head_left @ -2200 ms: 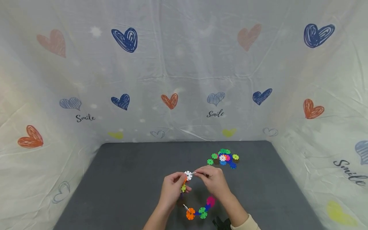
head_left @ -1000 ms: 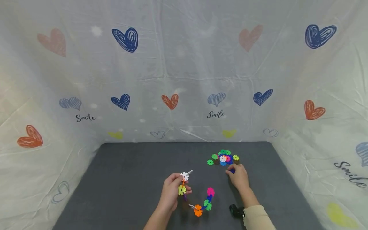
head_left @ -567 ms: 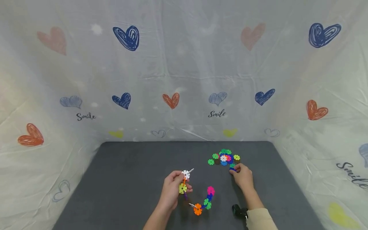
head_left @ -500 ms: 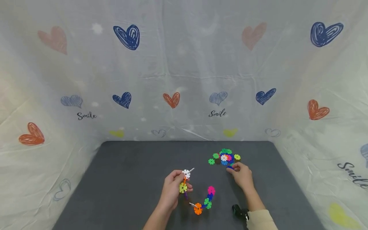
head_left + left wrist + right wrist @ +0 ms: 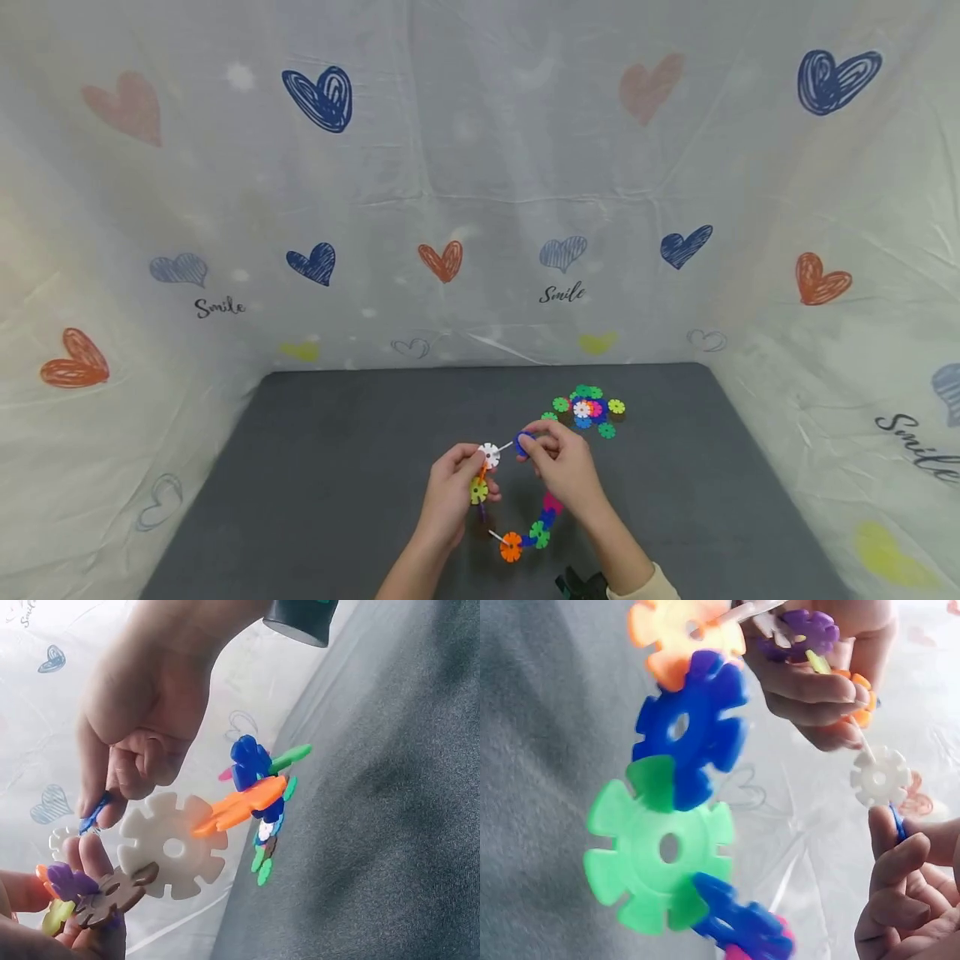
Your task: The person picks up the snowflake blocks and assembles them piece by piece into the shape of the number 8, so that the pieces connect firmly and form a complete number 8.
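Note:
My left hand [image 5: 452, 492] pinches one end of a curved chain of interlocking snowflake discs, near a white disc [image 5: 489, 455] and a yellow disc [image 5: 478, 490]. Another white disc, seen edge-on in the head view, sticks out from that end. Between thumb and fingertips my right hand [image 5: 566, 467] holds a loose blue disc [image 5: 522, 444], its rim right at that outer white disc [image 5: 881, 777]. The chain hangs round through an orange disc [image 5: 511, 547] and a green disc [image 5: 660, 851] to a pink disc [image 5: 552, 503], partly hidden by the right hand.
A pile of loose discs, including a green disc [image 5: 607, 430], lies toward the back right of the dark grey table [image 5: 337, 467]. A black wrist camera [image 5: 581, 583] sits at the right wrist. Pale curtains [image 5: 480, 167] printed with hearts enclose the table.
My right hand left the chain's white end, picked a blue disc from the pile and brought it back left to the outer white disc. My left hand kept its hold.

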Demonstrator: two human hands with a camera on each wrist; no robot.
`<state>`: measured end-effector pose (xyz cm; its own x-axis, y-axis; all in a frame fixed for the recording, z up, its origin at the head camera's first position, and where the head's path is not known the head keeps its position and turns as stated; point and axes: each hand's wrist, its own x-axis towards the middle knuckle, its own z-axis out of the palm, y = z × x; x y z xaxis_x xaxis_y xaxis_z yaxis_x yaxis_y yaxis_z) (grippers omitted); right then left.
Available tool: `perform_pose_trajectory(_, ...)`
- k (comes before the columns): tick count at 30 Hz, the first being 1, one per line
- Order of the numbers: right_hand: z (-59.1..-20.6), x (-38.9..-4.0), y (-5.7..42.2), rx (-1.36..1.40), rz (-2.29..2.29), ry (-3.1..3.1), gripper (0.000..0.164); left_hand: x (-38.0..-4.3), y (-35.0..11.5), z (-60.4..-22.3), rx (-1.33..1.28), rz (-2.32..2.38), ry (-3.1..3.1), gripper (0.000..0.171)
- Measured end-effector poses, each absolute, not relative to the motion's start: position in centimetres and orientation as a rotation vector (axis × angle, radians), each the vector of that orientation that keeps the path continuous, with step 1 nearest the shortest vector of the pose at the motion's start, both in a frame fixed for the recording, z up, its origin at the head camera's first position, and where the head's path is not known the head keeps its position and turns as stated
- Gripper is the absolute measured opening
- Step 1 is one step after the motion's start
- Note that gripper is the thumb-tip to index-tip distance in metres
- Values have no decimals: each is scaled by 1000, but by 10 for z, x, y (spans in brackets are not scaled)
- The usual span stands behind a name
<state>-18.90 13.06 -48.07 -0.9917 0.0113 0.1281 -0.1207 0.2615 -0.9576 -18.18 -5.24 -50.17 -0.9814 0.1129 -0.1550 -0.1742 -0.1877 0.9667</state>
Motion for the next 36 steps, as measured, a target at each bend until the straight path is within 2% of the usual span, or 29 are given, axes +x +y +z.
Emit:
perform_pose_trajectory(10, -494, -193, 132, 186, 1880, -2364, 13, -176, -51, -494, -23, 2252, 1963, 26)
perform_pose_trajectory(16, -497, -190, 130, 226, 1875, -2330, 14, -174, -47, -496, -71, 2231, 2007, 19)
perform_pose_trajectory(21, -498, -188, 128, 251, 1870, -2341, 8, -172, -44, -497, -106, 2242, 2003, 16)
perform_pose_trajectory(31, -496, -190, 138, 132, 2015, -2287, 18, -170, -42, -494, -62, 2296, 1806, 22)
perform_pose_trajectory(36, -496, -193, 140, 160, 1931, -2313, 16, -171, -43, -494, 19, 2103, 2032, 24)
